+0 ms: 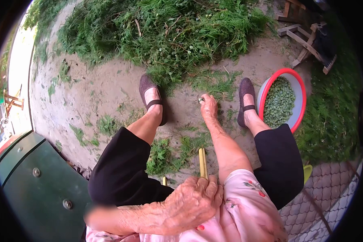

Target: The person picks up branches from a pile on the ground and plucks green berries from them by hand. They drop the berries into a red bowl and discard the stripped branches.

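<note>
Low over the ground between the shoes, my right hand (208,106) pinches a small green cone (200,100) between thumb and finger. Across my lap lies my left hand (195,200), its fingers curled downward; the fingertips are hidden, so what they hold, if anything, does not show. Just beyond its knuckles stick out yellow wooden bars (202,162). A red-rimmed basin (301,101), holding a heap of green cones (279,103), stands beside the right shoe.
A big pile of cut evergreen branches (165,36) covers the ground ahead. Loose sprigs (107,125) lie scattered about. A wooden stool (304,44) is at the upper right. A dark green metal panel (40,181) with studs is at the lower left, and wire mesh (330,189) at the lower right.
</note>
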A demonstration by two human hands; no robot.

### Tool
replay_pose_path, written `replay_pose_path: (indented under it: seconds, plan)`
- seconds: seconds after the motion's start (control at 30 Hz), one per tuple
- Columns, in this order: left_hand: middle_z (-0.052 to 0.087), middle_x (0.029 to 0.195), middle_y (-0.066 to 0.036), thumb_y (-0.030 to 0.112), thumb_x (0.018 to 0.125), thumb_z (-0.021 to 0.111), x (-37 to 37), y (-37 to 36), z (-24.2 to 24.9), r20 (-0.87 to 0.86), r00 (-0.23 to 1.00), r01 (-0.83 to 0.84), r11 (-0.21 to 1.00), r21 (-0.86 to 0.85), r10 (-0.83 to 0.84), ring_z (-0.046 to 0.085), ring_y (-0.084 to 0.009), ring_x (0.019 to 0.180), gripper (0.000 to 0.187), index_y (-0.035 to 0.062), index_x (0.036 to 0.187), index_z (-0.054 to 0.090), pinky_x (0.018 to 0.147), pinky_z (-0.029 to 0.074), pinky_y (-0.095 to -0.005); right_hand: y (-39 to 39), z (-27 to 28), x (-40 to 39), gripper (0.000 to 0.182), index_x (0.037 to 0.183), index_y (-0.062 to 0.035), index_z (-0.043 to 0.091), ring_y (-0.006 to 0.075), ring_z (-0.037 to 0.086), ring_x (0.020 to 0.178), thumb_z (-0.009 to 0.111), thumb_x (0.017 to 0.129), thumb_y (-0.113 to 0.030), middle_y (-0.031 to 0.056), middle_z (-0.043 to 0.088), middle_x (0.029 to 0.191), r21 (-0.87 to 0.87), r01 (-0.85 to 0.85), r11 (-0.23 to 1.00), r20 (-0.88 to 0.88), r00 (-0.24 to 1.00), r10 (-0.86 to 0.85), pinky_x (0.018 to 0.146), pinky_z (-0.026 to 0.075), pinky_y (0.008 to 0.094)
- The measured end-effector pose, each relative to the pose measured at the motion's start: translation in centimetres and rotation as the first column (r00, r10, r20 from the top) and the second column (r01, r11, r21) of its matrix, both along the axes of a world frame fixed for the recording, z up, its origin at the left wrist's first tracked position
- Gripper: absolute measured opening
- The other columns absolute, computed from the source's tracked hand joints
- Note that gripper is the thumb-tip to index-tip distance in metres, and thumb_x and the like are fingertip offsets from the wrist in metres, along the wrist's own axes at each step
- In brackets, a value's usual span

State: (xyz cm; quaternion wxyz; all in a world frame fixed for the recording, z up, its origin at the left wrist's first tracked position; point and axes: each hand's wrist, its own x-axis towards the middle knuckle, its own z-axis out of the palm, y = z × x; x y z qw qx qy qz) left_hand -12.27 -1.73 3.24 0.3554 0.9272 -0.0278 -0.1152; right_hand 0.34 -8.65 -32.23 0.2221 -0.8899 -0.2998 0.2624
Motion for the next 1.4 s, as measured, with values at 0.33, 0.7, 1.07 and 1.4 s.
replay_pose_path:
  seconds: [0.33,0.7,1.07,1.4]
  plan:
    - [0.058,0.094,-0.02,0.016,0.069,0.056,1.6,2.0,1.7,-0.08,0.995,0.051,0.999,-0.011,-0.052,0.057,-0.0223,0.08,0.036,-0.0039,0.099,0.057,0.063,0.046,-0.0326,-2.2,1.5,6.4,0.016,0.094,-0.0017,0.058,0.0144,0.06,0.058,0.058,0.079,0.0,0.009,0.059,0.073,0.331,0.234,0.914,0.18,0.935,-0.305,0.052,0.047,0.0272]
    - [0.059,0.094,-0.021,0.016,0.07,0.055,1.0,0.6,1.0,-0.072,0.974,0.209,0.976,-0.062,-0.213,0.06,-0.0252,0.078,0.039,-0.0047,0.103,0.056,0.063,0.049,-0.0309,-4.3,6.5,16.0,0.046,0.119,-0.0045,0.049,0.0335,0.046,0.11,0.064,0.076,-0.013,0.0218,0.05,0.114,0.119,0.354,0.928,-0.055,0.935,-0.35,0.093,0.038,0.0391]
    - [0.056,0.09,-0.022,0.016,0.072,0.052,2.6,2.5,2.3,-0.062,0.992,0.12,0.973,0.197,-0.11,0.055,-0.032,0.083,0.033,-0.0066,0.096,0.056,0.07,0.045,-0.0382,-2.2,0.4,-1.3,0.077,0.133,-0.0124,0.034,0.0439,0.014,0.13,0.073,0.07,-0.031,0.0232,0.015,0.142,-0.32,-0.171,0.932,0.022,0.982,0.188,0.105,0.026,0.0523]
    - [0.058,0.093,-0.027,0.015,0.075,0.049,2.3,3.0,2.6,-0.118,0.989,0.12,0.956,0.268,-0.091,0.057,-0.0352,0.083,0.035,-0.0101,0.099,0.056,0.073,0.046,-0.0401,7.4,0.0,5.2,0.07,0.132,-0.0057,0.034,0.0359,0.035,0.122,0.068,0.076,-0.029,0.0228,0.031,0.136,-0.076,-0.179,0.981,0.183,0.965,0.191,0.102,0.034,0.0437]
